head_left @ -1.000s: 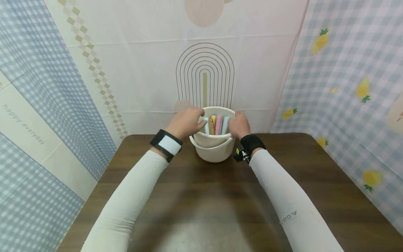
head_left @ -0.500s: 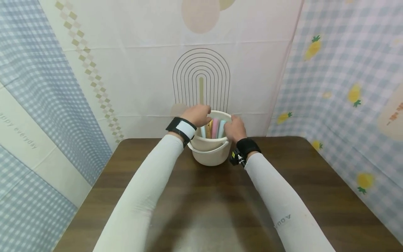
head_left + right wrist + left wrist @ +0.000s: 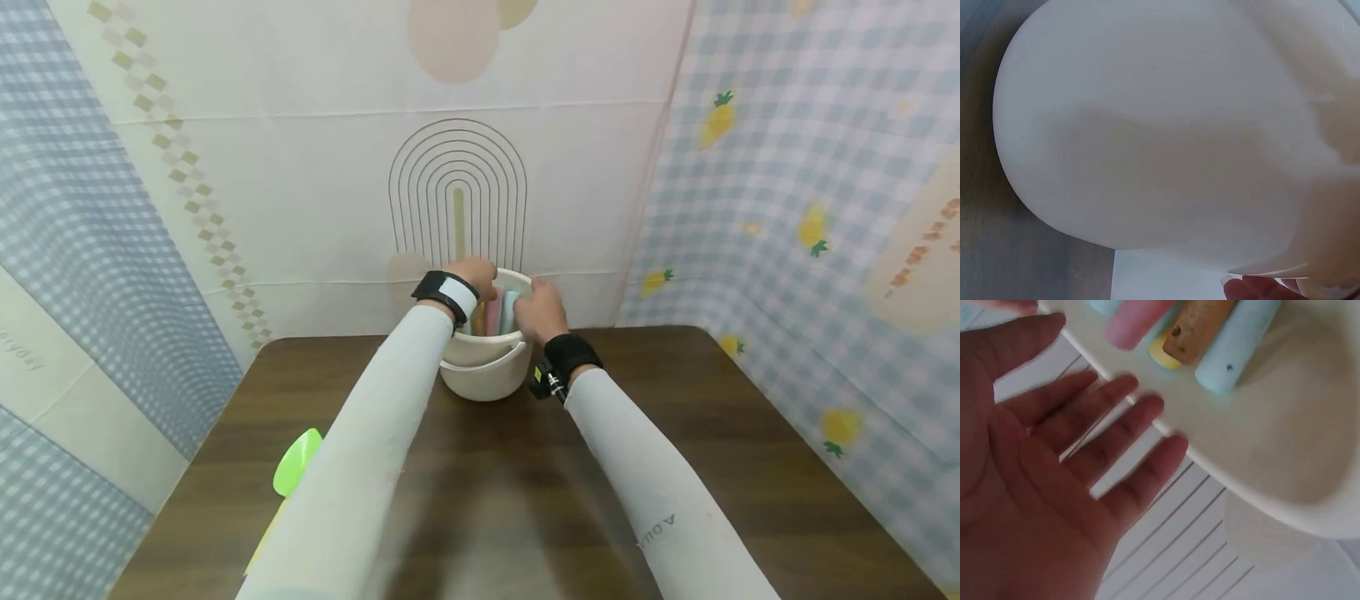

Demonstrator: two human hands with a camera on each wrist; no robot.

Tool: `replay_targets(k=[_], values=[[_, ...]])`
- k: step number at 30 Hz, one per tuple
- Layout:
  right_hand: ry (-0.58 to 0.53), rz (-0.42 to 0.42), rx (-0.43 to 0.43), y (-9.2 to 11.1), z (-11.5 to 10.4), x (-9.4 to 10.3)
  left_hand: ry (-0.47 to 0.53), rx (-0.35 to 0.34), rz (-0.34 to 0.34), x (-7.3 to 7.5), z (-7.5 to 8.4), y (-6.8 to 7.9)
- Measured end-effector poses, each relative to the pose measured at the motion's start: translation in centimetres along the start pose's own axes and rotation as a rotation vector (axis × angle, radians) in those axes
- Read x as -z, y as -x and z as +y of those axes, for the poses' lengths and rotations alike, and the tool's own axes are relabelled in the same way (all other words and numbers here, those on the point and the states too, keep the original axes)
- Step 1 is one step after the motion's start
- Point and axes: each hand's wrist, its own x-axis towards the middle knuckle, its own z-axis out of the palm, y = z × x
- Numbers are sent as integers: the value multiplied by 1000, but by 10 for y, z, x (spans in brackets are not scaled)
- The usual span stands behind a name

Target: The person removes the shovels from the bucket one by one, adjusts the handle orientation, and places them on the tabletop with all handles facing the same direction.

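- While the right hand [image 3: 542, 311] is grasping the rim of the white bucket [image 3: 483, 385], the bucket is standing upright by the back edge of the counter [image 3: 675, 417], near its middle.
- With its grip released and fingers extended, the left hand [image 3: 1054, 475] is hovering at the rim; contact is hard to tell.
- Inside the bucket, a pink cylinder [image 3: 1135, 325], brown cylinder [image 3: 1200, 331], yellow cylinder [image 3: 1164, 354] and light-blue cylinder [image 3: 1235, 353] are resting close together.
- Keeping the right grip firm should be steadying the bucket; pressing on one side would probably be tipping it.
- Near the counter's left edge, a green scoop [image 3: 297, 461] is showing beside the left sleeve [image 3: 367, 442], so lifting that forearm slightly should be avoiding a knock.
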Motion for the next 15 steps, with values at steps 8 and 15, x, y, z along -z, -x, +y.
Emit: replay_targets(k=[8, 15], values=[[1, 17, 9, 1, -2, -2, 74, 49, -144, 6, 14, -1], [7, 25, 12, 2, -1, -3, 66, 64, -143, 2, 19, -6]])
